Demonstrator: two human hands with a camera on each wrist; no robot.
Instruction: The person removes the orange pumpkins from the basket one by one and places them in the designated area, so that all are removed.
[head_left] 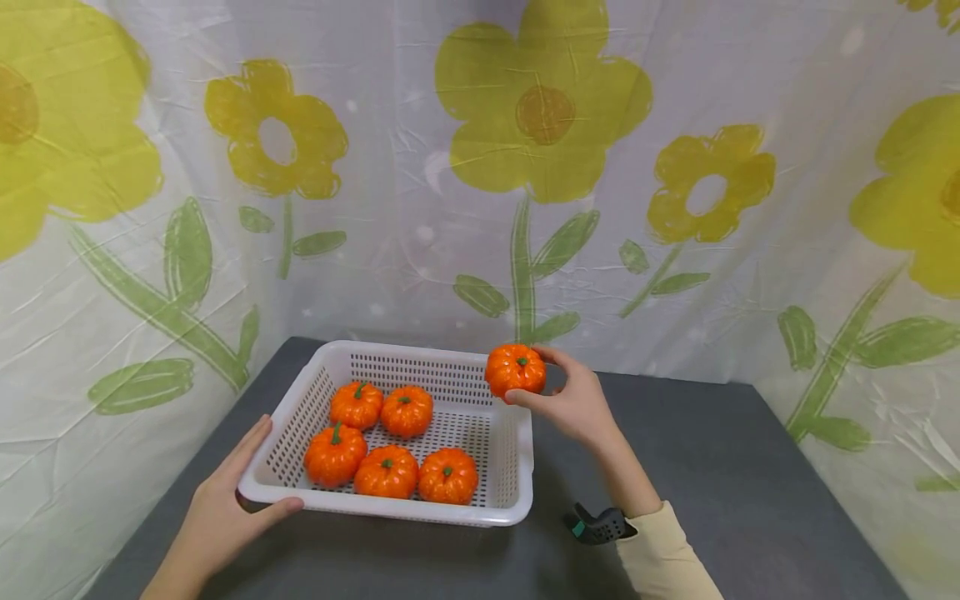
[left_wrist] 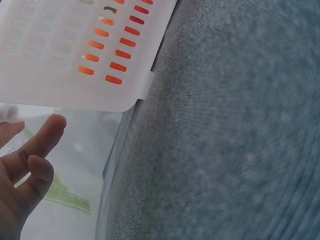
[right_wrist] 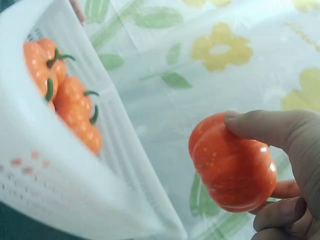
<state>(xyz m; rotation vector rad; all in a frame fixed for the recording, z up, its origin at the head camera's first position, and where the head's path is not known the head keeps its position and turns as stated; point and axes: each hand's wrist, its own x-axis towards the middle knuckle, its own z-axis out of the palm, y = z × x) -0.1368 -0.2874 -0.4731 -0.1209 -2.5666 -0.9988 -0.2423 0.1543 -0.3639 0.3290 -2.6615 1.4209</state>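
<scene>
Five small orange pumpkins [head_left: 386, 472] with green stems are lying in a white perforated basket [head_left: 397, 503], left of centre in the lower half of the head view: two toward its far side, three along its near side. A sixth, the held pumpkin [head_left: 514, 371], is showing against the basket's upper-right corner there; in the right wrist view it is hanging clear of the rim. The right hand [head_left: 573, 404] is pinching it between thumb and fingers. At lower left, the left hand [head_left: 223, 512] is spreading thumb and fingers around the basket's near-left corner, thumb and fingers standing apart. A dark strap [head_left: 600, 527] is circling the right wrist beside a cream sleeve [head_left: 663, 554]. Behind the dark table [head_left: 675, 467], a flower-printed curtain [head_left: 375, 233] is filling the upper frame.
</scene>
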